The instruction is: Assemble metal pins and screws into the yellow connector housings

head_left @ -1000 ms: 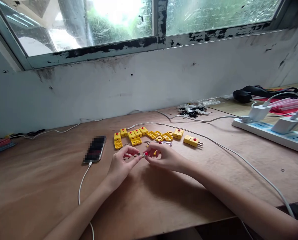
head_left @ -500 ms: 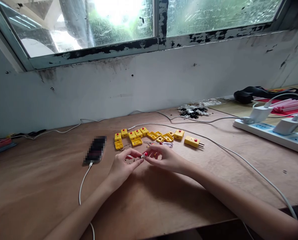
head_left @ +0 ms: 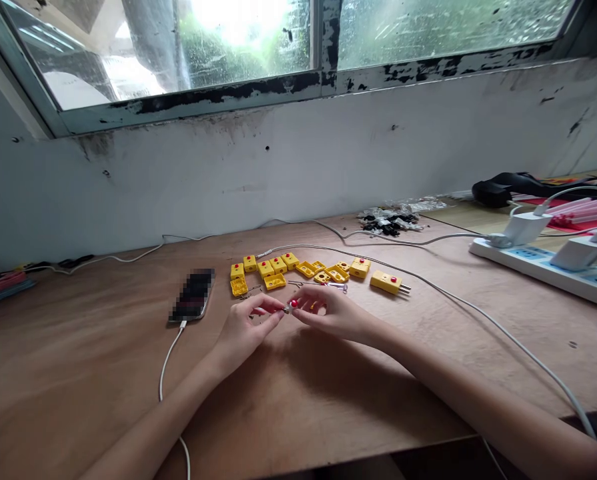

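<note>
Over the middle of the table my left hand [head_left: 245, 328] and my right hand [head_left: 331, 313] meet fingertip to fingertip. Between them is a small metallic piece with a red round end [head_left: 293, 303]; its exact kind is too small to make out. Thumb and finger of my left hand pinch its metal side, while my right fingers close around the red end. Just beyond the hands lie several yellow plug housings [head_left: 265, 269] with red dots, and opened yellow shells [head_left: 275, 282]. A yellow plug [head_left: 387, 283] with two metal pins rests to the right. Thin metal tools [head_left: 338, 287] are partly hidden behind my right hand.
A phone [head_left: 192, 297] with a white charging cable [head_left: 164, 370] lies left. A pile of black and white small parts [head_left: 388, 221] sits near the wall. At right is a white power strip [head_left: 543, 265] with chargers; a long white cable [head_left: 468, 303] crosses the table.
The view has shifted slightly. Both hands stay in nearly the same place, and the small piece between the fingertips has turned or shifted a little.
</note>
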Action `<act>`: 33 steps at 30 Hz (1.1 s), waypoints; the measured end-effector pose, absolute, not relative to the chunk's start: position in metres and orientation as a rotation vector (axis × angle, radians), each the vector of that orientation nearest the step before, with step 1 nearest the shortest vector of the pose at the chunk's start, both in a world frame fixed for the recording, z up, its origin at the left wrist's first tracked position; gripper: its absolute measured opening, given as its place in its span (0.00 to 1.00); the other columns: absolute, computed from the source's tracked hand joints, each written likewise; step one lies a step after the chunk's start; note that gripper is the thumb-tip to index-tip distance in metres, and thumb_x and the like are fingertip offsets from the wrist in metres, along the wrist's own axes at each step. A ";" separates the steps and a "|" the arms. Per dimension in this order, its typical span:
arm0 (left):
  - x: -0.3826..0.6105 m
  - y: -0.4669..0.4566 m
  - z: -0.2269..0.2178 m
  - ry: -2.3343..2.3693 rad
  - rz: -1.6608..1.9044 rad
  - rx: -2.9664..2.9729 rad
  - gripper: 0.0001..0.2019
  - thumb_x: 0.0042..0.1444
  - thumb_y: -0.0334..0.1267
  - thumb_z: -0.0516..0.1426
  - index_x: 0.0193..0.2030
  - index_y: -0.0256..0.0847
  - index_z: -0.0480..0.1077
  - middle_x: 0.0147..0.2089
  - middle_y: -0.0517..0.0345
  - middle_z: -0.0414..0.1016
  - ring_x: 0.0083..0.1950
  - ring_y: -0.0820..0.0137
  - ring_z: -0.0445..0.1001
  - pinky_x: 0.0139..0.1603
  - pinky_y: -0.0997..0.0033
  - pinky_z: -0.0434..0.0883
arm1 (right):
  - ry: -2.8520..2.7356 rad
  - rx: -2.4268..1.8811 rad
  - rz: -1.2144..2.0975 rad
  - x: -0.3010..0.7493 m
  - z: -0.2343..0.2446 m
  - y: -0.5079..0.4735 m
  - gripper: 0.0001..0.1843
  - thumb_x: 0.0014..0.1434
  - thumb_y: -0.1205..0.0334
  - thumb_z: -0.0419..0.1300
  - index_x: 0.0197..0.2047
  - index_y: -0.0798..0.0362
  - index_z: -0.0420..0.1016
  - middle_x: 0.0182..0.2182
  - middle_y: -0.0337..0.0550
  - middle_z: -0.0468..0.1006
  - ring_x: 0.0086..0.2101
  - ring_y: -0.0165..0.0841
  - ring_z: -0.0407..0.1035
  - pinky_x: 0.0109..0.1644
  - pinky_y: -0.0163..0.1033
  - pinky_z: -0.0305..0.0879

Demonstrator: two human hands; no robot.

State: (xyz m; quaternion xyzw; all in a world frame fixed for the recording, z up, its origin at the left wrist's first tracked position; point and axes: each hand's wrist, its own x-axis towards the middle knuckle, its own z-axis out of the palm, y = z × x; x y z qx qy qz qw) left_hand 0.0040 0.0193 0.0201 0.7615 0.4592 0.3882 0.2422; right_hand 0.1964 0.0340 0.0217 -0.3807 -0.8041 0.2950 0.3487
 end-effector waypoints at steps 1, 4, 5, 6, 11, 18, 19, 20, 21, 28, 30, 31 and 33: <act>0.004 0.020 0.019 1.255 1.064 2.106 0.04 0.53 0.35 0.57 0.34 0.43 0.74 0.36 0.60 0.79 0.39 0.68 0.76 0.42 0.67 0.72 | -2.086 -0.984 0.768 0.197 0.021 0.034 0.08 0.56 0.59 0.57 0.34 0.55 0.73 0.28 0.41 0.77 0.29 0.29 0.70 0.31 0.33 0.65; 0.002 0.022 0.015 1.242 1.079 2.196 0.05 0.53 0.34 0.57 0.34 0.44 0.74 0.36 0.60 0.79 0.40 0.67 0.75 0.43 0.66 0.72 | -2.096 -0.966 0.788 0.197 0.020 0.034 0.10 0.57 0.58 0.56 0.35 0.54 0.74 0.29 0.41 0.77 0.30 0.29 0.70 0.31 0.33 0.65; 0.001 0.022 0.014 1.239 1.080 2.224 0.05 0.53 0.34 0.57 0.34 0.44 0.74 0.36 0.60 0.79 0.40 0.67 0.75 0.44 0.66 0.72 | -2.100 -0.960 0.795 0.197 0.019 0.035 0.10 0.58 0.57 0.56 0.35 0.54 0.74 0.29 0.41 0.77 0.30 0.29 0.70 0.31 0.33 0.65; 0.001 0.022 0.014 1.241 1.079 2.244 0.05 0.53 0.34 0.57 0.34 0.44 0.74 0.36 0.60 0.79 0.40 0.68 0.75 0.44 0.66 0.72 | -2.102 -0.955 0.800 0.197 0.019 0.035 0.10 0.58 0.57 0.56 0.36 0.54 0.74 0.29 0.41 0.77 0.30 0.29 0.70 0.31 0.33 0.65; 0.001 0.020 0.017 1.258 1.064 2.301 0.04 0.53 0.34 0.58 0.35 0.44 0.74 0.36 0.61 0.79 0.39 0.68 0.75 0.42 0.68 0.72 | -2.102 -0.960 0.791 0.196 0.018 0.036 0.11 0.57 0.56 0.56 0.36 0.54 0.74 0.27 0.41 0.77 0.29 0.29 0.70 0.30 0.33 0.64; -0.008 0.017 0.016 1.324 0.792 2.409 0.04 0.54 0.35 0.58 0.35 0.45 0.74 0.35 0.61 0.77 0.38 0.68 0.75 0.40 0.70 0.70 | -2.231 -1.017 0.775 0.194 0.012 0.032 0.07 0.56 0.62 0.57 0.36 0.54 0.74 0.30 0.41 0.77 0.30 0.29 0.69 0.31 0.33 0.63; -0.010 0.015 0.015 1.325 0.737 2.426 0.04 0.54 0.34 0.58 0.35 0.46 0.74 0.35 0.61 0.77 0.38 0.68 0.74 0.39 0.71 0.70 | -2.261 -1.036 0.749 0.192 0.010 0.031 0.07 0.56 0.63 0.57 0.36 0.53 0.75 0.30 0.41 0.77 0.29 0.29 0.69 0.31 0.33 0.63; -0.012 0.012 0.015 1.324 0.695 2.436 0.05 0.54 0.33 0.58 0.35 0.46 0.74 0.34 0.61 0.76 0.38 0.69 0.74 0.38 0.71 0.70 | -2.288 -1.044 0.719 0.190 0.008 0.030 0.07 0.55 0.64 0.57 0.36 0.53 0.75 0.29 0.41 0.76 0.29 0.29 0.68 0.31 0.33 0.62; -0.013 0.009 0.014 1.327 0.663 2.436 0.05 0.54 0.33 0.57 0.35 0.46 0.74 0.34 0.61 0.76 0.37 0.69 0.74 0.38 0.72 0.70 | -2.308 -1.039 0.691 0.188 0.007 0.029 0.07 0.55 0.65 0.57 0.36 0.53 0.76 0.29 0.41 0.76 0.29 0.29 0.68 0.31 0.33 0.62; -0.018 -0.001 0.012 1.358 0.614 2.466 0.05 0.54 0.31 0.57 0.34 0.43 0.73 0.32 0.59 0.75 0.38 0.68 0.73 0.36 0.73 0.69 | -2.334 -0.929 0.654 0.182 -0.002 0.027 0.11 0.54 0.65 0.58 0.41 0.53 0.76 0.31 0.42 0.73 0.30 0.30 0.67 0.32 0.33 0.64; -0.017 -0.001 0.012 1.348 0.611 2.491 0.05 0.53 0.30 0.56 0.34 0.43 0.73 0.31 0.60 0.75 0.38 0.68 0.73 0.36 0.73 0.69 | -2.315 -0.931 0.723 0.185 -0.001 0.028 0.17 0.52 0.67 0.58 0.46 0.54 0.73 0.32 0.42 0.74 0.30 0.30 0.68 0.32 0.33 0.65; -0.016 0.000 0.013 1.350 0.607 2.497 0.06 0.53 0.30 0.56 0.34 0.43 0.73 0.31 0.60 0.75 0.38 0.68 0.73 0.36 0.73 0.69 | -2.301 -0.938 0.749 0.187 0.001 0.029 0.19 0.51 0.68 0.58 0.49 0.54 0.71 0.34 0.43 0.75 0.31 0.30 0.69 0.33 0.33 0.66; -0.015 -0.001 0.015 1.380 0.596 2.492 0.06 0.53 0.31 0.57 0.36 0.44 0.73 0.32 0.60 0.75 0.38 0.68 0.73 0.37 0.72 0.69 | -2.266 -0.974 0.733 0.191 0.005 0.031 0.21 0.51 0.71 0.56 0.50 0.54 0.70 0.37 0.44 0.75 0.34 0.31 0.70 0.36 0.35 0.66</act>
